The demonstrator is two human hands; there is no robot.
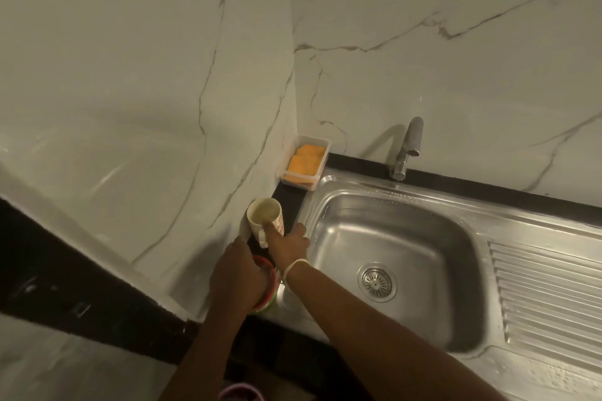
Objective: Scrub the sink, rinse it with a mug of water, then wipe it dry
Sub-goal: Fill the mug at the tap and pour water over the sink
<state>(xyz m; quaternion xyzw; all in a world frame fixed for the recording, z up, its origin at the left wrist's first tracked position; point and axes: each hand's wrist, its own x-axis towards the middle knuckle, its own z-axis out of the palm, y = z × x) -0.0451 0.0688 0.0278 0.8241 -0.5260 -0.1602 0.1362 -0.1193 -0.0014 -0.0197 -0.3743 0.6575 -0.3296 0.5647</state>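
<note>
**Two hands at the mug, left of the basin**

Nearest the camera, a pinkish rim was cut off by the lower edge; what it belonged to could not be told. Just beyond, the left hand lay curled over a round red-and-green thing on the dark table, covering most of it, so its kind stayed unclear. The right hand had its grip on the white mug, thumb at the handle; the other fingers lay loosely forward toward the sink, and whether they bore on anything was hard to see.

The mug stood on the table strip between wall and basin. It looked ceramic: stiff, breakable, probably slick if wet, and heavier once filled, so the handle plus a supporting palm seemed the safest hold. Its contents could not be made out. Farther back sat a tray with an orange sponge, then the tap.
</note>
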